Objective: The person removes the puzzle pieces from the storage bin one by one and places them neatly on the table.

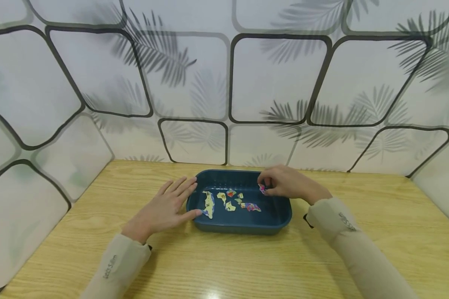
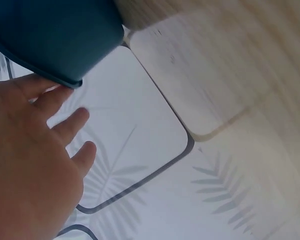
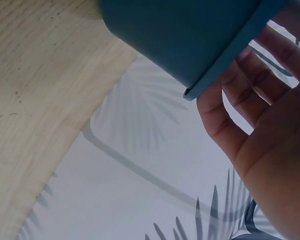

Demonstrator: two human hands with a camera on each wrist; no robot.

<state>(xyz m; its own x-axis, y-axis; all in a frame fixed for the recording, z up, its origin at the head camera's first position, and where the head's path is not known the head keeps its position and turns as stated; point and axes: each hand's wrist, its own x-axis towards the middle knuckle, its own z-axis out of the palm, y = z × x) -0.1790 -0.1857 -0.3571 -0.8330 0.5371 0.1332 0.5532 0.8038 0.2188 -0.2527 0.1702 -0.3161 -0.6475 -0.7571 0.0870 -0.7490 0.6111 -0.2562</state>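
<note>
A dark blue rectangular tray [image 1: 275, 214] stands on the table. In the head view my left hand [image 1: 166, 211] lies at its left end, fingers straight and spread, the thumb over the near-left rim. My right hand [image 1: 289, 182] reaches over the right end and pinches a small pink and purple flat piece [image 1: 262, 189] between thumb and fingers. Several irregular flat pieces lie in the tray: a long pale one [image 1: 208, 204] at the left, a red and purple one [image 1: 252, 207] right of the middle. In the right wrist view the tray wall hides the fingertips.
The tray sits on a light wooden table [image 1: 209, 261], near its back edge. Behind and at the sides rise pale walls [image 1: 194, 95] with dark rounded outlines and grey leaf prints.
</note>
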